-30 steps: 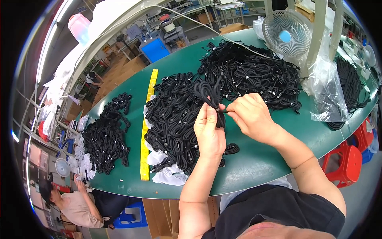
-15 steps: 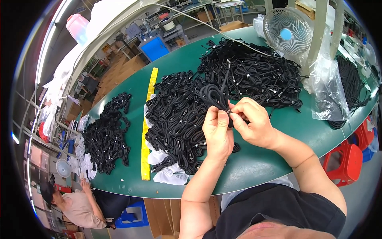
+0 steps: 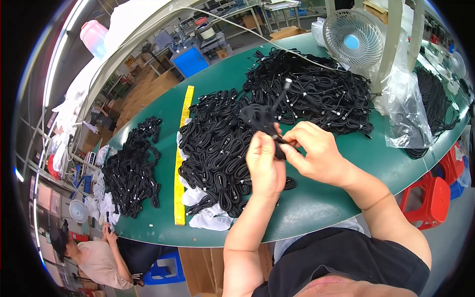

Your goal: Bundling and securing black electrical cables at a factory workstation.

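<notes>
Together, 2 bare hands (image 3: 267,166) (image 3: 319,151) hold coiled cable (image 3: 258,118).

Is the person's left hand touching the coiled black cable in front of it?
Touching: the head view shows the left hand closed on the coiled black cable, thumb against the gathered part below its loops.

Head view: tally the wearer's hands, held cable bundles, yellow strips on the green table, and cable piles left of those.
Left hand, right hand: 2
Black cable bundle: 1
Yellow strip: 1
Cable pile left of it: 1
Total: 5
</notes>
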The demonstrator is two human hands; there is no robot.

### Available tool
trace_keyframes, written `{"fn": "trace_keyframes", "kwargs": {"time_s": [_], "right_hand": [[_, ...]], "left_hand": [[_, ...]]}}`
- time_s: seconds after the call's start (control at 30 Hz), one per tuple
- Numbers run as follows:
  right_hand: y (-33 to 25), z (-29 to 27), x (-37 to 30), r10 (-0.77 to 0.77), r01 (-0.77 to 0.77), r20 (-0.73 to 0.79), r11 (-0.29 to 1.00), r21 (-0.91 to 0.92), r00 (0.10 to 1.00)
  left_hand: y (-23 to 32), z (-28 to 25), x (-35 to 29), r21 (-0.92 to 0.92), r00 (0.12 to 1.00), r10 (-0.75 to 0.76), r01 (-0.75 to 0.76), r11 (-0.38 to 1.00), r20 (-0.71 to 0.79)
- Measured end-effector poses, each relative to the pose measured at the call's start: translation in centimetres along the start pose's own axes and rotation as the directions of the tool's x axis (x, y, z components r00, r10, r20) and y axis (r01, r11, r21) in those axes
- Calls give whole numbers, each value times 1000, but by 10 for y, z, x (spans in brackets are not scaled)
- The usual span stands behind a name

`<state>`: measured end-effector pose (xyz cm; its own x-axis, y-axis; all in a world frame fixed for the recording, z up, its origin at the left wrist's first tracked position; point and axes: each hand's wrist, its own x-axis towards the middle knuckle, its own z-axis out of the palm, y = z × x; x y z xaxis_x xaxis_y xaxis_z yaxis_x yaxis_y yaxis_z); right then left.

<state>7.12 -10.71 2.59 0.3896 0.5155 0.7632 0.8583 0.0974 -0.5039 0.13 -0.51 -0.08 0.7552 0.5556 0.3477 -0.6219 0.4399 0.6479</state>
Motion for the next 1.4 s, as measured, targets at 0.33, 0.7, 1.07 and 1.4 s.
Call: {"fn": "trace_keyframes", "kwargs": {"time_s": [0.33,0.7,1.07,1.4], "right_hand": [[-4,-2,2,79,-77,-21,993,85,997],[3,-14,4,22,-21,-14,997,72,1000],[38,-26,18,-283,243,-171,944,-224,944],[37,-27,18,63,-65,65,997,36,996]], "left_hand": [[-2,0,0,-1,1000,-18,18,1000,-3],[-3,8,-2,67,992,-123,124,990,-15],[-3,12,-8,306,761,-635,578,756,134],[10,1,6,196,917,-387,364,911,94]]}}
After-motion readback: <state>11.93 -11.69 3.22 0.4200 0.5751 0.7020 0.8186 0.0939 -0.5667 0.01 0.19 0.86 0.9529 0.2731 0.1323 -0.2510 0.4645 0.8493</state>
